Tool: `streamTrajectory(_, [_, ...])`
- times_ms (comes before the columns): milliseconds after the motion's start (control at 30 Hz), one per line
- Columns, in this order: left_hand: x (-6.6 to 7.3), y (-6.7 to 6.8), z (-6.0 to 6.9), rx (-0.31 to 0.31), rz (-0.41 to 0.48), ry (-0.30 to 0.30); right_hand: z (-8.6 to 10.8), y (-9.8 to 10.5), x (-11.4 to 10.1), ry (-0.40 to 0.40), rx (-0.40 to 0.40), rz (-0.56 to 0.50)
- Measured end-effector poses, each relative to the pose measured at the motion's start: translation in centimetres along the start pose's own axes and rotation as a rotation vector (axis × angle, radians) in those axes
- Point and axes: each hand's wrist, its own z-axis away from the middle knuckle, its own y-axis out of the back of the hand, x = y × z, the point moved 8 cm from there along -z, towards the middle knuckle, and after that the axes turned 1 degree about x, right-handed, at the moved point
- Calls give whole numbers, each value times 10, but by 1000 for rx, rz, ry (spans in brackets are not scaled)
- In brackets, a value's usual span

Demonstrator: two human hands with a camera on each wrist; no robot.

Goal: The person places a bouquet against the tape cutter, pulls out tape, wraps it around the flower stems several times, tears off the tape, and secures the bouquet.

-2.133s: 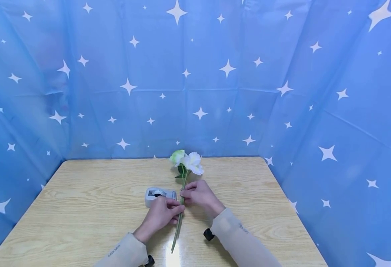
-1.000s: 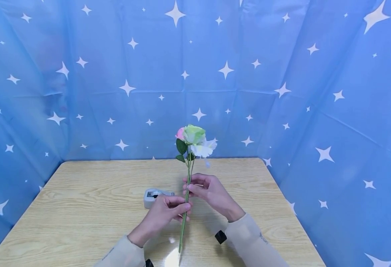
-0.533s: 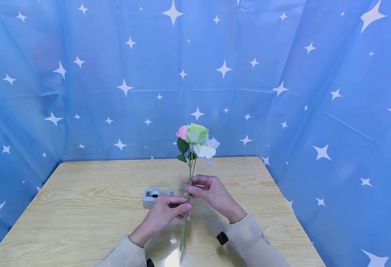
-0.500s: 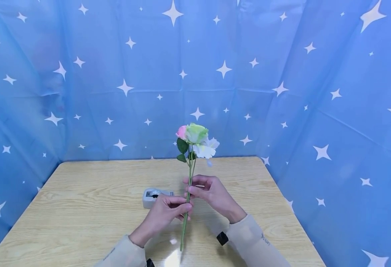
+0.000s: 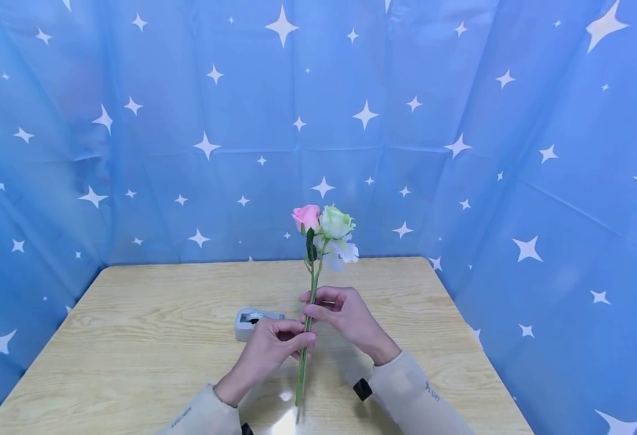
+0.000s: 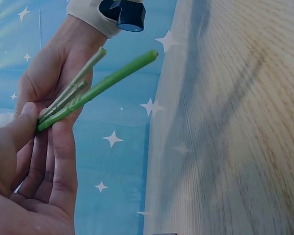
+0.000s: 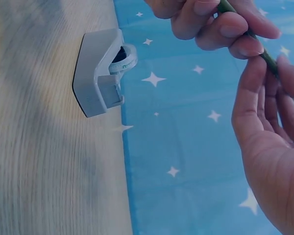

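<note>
Three artificial flowers stand bunched over the table in the head view: a pink rose (image 5: 306,218), a pale green rose (image 5: 336,222) and a white flower (image 5: 345,251) behind and below it. Their green stems (image 5: 300,380) run down together, slightly tilted. My left hand (image 5: 269,350) pinches the stems low, between thumb and fingers. Just above it, my right hand (image 5: 348,317) pinches the same stems. The left wrist view shows the cut stem ends (image 6: 147,58) spreading apart beyond the fingers. In the right wrist view the two hands nearly meet along a stem (image 7: 269,61).
A grey tape dispenser (image 5: 244,325) with a roll of tape sits on the wooden table (image 5: 150,338), behind and left of my left hand. Blue star-patterned curtains (image 5: 253,175) enclose the table at the back and sides.
Over two seconds the flowers rose from near the table to upright. Since half a second ago the bunch has turned, bringing the pink rose out to the left of the green one.
</note>
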Motion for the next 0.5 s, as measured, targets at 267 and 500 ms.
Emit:
streamTrajectory(267, [0, -4, -2, -87, -19, 18, -2, 2, -2, 24, 12, 57])
streamTrajectory(500, [0, -2, -4, -55, -24, 27, -3, 4, -5, 35, 27, 72])
